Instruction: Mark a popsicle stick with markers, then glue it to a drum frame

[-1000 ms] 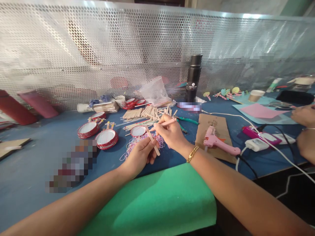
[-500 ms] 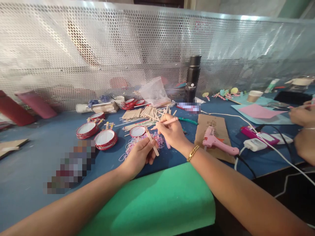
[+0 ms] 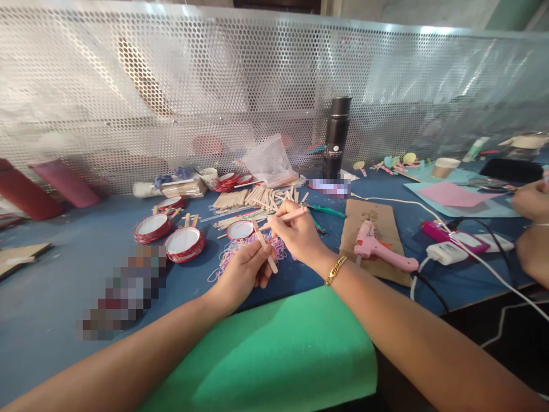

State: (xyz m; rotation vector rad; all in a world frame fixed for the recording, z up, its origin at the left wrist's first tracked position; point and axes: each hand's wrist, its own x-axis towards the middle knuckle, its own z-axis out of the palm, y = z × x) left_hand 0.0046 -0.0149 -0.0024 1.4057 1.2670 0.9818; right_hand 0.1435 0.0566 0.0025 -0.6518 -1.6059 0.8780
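A flat wooden stick (image 3: 270,258) is pinched between the thumb and fingers of my left hand (image 3: 242,272), tilted with its upper end leaning left. My right hand (image 3: 300,234) grips a pink pen (image 3: 294,216), whose tip is near the upper end of the stick. Whether tip and stick touch is too small to tell. Beneath both hands lies a tangle of pink and purple loops (image 3: 225,257). Just behind my left hand is a round red-rimmed lid (image 3: 240,229). Loose wooden sticks (image 3: 238,198) are heaped beyond my hands.
Red-rimmed lids (image 3: 184,243) are stacked at left. A pink glue gun (image 3: 384,250) rests on cardboard (image 3: 351,220) at right, beside cables and a charger. Behind stands a black bottle (image 3: 337,137). Green sheet (image 3: 278,355) lies in front; another person's hand (image 3: 532,200) is far right.
My right hand and the pen have shifted slightly to the left, toward the stick. My left hand has barely moved. The other person's hand has moved a little to the right.
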